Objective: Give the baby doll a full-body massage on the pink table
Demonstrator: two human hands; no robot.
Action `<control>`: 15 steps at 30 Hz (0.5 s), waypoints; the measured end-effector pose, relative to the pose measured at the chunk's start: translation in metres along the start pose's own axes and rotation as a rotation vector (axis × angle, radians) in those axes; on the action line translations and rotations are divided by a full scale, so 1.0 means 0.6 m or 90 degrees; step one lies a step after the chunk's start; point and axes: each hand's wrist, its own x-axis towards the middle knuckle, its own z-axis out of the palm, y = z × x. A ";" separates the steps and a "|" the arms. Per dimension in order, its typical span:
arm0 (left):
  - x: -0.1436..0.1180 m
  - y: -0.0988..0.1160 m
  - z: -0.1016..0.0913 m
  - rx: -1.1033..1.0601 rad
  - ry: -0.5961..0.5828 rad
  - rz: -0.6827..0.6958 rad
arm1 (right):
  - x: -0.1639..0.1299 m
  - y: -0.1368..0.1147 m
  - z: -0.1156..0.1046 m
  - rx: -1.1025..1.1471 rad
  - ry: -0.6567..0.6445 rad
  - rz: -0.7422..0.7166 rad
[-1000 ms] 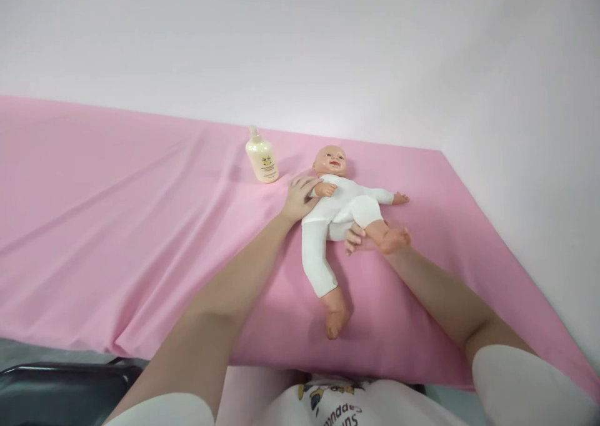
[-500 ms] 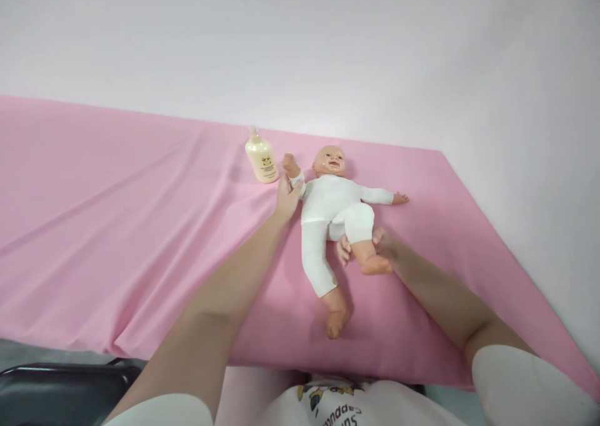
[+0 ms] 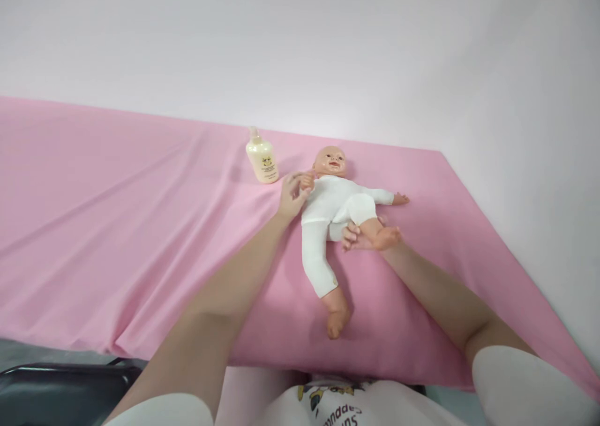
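1. The doll lies face up on the pink cloth, near the lotion bottle.
2. My left hand pinches its small wrist.
3. My right hand apparently cups its raised shin; fingers partly hidden.
4. Judged light, with a soft body and stiff limbs; the limbs give the best hold.

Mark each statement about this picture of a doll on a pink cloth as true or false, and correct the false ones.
1. The doll lies face up on the pink cloth. True.
2. The left hand grips the bottle. False: it holds the doll's arm; the bottle stands apart.
3. The right hand holds a bent leg of the doll, by the ankle. True.
4. Both of the doll's legs are raised. False: one lies stretched out on the cloth.
5. The bottle lies on its side. False: it stands upright.
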 end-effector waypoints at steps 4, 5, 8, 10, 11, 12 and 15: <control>-0.001 0.027 -0.003 0.053 -0.119 0.079 | 0.001 -0.023 0.016 0.029 0.184 -0.064; -0.001 0.029 -0.003 0.050 -0.119 0.076 | 0.002 -0.024 0.018 0.027 0.203 -0.060; 0.001 0.025 0.002 0.010 -0.043 0.027 | 0.003 -0.016 0.015 0.001 0.146 -0.051; 0.002 0.016 0.008 -0.051 0.040 -0.036 | 0.003 -0.004 0.011 -0.024 0.053 -0.038; 0.003 0.011 0.010 -0.091 0.083 -0.076 | 0.003 0.002 0.010 -0.038 0.013 -0.027; 0.004 0.004 0.013 -0.137 0.125 -0.119 | 0.002 0.006 0.010 -0.055 -0.013 -0.013; 0.006 -0.018 0.017 -0.266 0.234 -0.248 | -0.001 0.008 0.018 -0.131 -0.031 0.075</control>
